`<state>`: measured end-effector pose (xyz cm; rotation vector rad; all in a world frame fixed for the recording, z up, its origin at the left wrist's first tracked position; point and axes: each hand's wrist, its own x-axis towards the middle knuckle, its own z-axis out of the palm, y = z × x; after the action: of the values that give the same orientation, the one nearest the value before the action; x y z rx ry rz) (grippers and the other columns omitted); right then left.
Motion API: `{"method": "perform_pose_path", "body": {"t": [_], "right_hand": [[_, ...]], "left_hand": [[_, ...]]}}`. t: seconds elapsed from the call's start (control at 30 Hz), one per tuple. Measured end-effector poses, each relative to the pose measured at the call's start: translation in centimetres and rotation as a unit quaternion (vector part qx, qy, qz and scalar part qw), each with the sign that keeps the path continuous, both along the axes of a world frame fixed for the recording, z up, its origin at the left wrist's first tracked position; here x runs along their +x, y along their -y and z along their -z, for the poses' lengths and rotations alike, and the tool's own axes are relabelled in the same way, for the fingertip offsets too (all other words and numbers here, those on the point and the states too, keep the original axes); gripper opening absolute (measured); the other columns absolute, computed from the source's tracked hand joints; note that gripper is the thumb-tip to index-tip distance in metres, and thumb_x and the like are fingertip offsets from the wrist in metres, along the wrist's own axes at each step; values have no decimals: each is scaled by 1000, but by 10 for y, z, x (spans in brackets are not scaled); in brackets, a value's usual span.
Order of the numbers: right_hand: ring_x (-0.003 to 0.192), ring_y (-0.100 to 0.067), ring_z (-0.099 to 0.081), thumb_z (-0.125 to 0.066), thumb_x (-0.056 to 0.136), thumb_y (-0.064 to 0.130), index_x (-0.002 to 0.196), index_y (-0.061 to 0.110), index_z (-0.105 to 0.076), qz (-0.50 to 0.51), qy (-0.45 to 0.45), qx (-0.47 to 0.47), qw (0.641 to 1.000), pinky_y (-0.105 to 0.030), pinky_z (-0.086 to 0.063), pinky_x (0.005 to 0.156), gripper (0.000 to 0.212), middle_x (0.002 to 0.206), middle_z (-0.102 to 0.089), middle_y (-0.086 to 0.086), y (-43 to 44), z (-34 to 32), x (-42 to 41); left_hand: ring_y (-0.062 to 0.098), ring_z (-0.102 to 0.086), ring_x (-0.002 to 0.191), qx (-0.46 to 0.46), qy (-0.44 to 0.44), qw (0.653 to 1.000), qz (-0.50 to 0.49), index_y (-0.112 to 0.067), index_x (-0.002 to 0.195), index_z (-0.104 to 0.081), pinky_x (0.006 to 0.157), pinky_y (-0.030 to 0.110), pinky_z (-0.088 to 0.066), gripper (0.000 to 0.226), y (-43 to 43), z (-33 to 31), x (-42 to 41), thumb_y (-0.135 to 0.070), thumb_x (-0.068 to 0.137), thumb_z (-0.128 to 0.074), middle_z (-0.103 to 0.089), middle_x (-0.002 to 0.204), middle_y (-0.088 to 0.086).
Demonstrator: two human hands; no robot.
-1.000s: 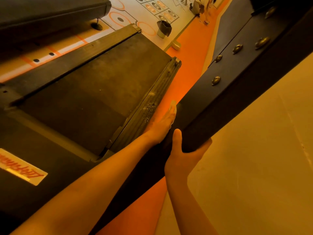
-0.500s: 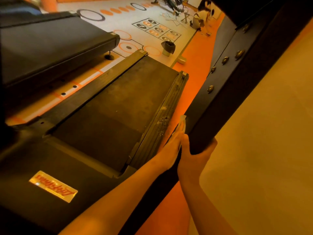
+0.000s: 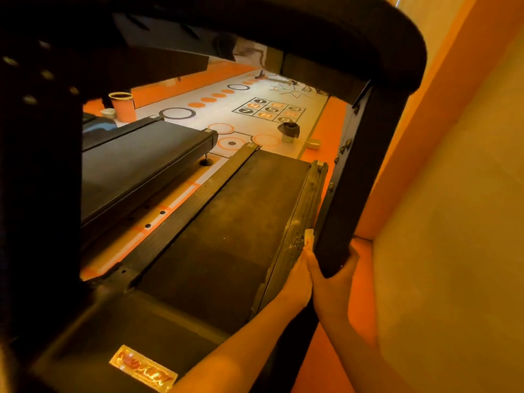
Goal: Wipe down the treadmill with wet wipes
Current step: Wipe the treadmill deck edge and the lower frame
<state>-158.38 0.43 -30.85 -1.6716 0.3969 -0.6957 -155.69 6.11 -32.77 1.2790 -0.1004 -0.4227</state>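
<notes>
left grip [image 3: 297, 279] flat on wipe [image 3: 309, 234], right grip [image 3: 333, 285] wraps post [image 3: 354, 180]; wipe might snag on the gritty rail [image 3: 307, 199].

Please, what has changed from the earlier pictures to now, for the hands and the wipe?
Mainly the view rose: the handlebar now shows overhead. The left hand still presses the wet wipe flat against the upright beside the side rail, with slightly more wipe showing beyond the hand. The right hand still grips the upright's edge. Nothing was taken or let go.
</notes>
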Motion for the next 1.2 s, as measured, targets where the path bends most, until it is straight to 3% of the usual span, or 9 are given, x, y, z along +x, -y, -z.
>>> {"method": "perform_pose_path", "body": {"t": [0.17,0.3,0.43,0.63,0.7,0.8,0.97,1.1,1.2], "right_hand": [[114,-13,-57,-75,68,52,126,32,-36,-11,18,-18,1000,-40,-52,95,73,124,-52,5,6,-24,6],[115,0,-52,-78,75,42,138,26,-35,13,82,-63,995,-21,-47,92,78,129,-50,11,14,-70,35],[113,7,-48,-78,78,35,140,22,-35,34,102,-70,992,-10,-43,90,76,126,-47,15,16,-76,47],[120,-6,-53,-78,78,34,139,25,-35,48,101,-82,990,-24,-50,97,75,131,-50,8,17,-71,48],[120,-7,-53,-78,79,33,139,24,-35,57,103,-87,989,-21,-50,96,75,131,-50,7,17,-70,47],[118,-4,-52,-79,79,32,140,22,-36,62,109,-90,988,-6,-45,89,75,129,-50,7,16,-70,48],[108,19,-44,-77,79,31,139,21,-35,47,110,-88,989,4,-36,84,74,118,-42,25,18,-70,47],[121,3,-42,-72,80,41,142,18,-33,37,106,-103,988,4,-31,89,77,129,-41,15,18,-68,43],[117,14,-38,-61,78,51,144,16,-32,35,111,-110,987,6,-29,88,81,129,-38,17,17,-69,42]], "left_hand": [[14,-62,115,18,33,999,15,-11,141,-48,97,29,-51,52,1,-40,0,-42,106,-25,-62,128,7],[12,-53,128,28,70,997,-9,-29,145,-44,109,40,-43,58,13,-66,14,-60,101,-23,-57,139,-2],[10,-59,120,23,75,996,-48,-33,138,-53,106,42,-45,53,25,-68,25,-58,101,-24,-63,130,-5],[8,-63,112,21,75,997,-17,-37,124,-58,101,34,-49,44,21,-63,32,-50,104,-21,-67,120,-6],[13,-58,122,26,73,997,-9,-34,132,-54,105,36,-46,49,18,-55,32,-55,101,-22,-63,129,-2],[17,-44,137,16,79,997,18,-24,150,-35,113,40,-38,88,13,-43,28,-81,83,-28,-46,149,3],[19,-36,141,-25,11,999,29,-27,151,-31,113,39,-37,59,4,-15,10,-57,100,-26,-38,154,3],[15,-15,149,-30,5,996,82,-33,155,-13,122,49,-15,107,0,-12,10,-89,70,-45,-17,162,-5],[9,-9,149,-29,71,994,82,-32,156,-5,123,44,-11,69,1,-34,14,-64,97,-23,-9,163,-9]]}}
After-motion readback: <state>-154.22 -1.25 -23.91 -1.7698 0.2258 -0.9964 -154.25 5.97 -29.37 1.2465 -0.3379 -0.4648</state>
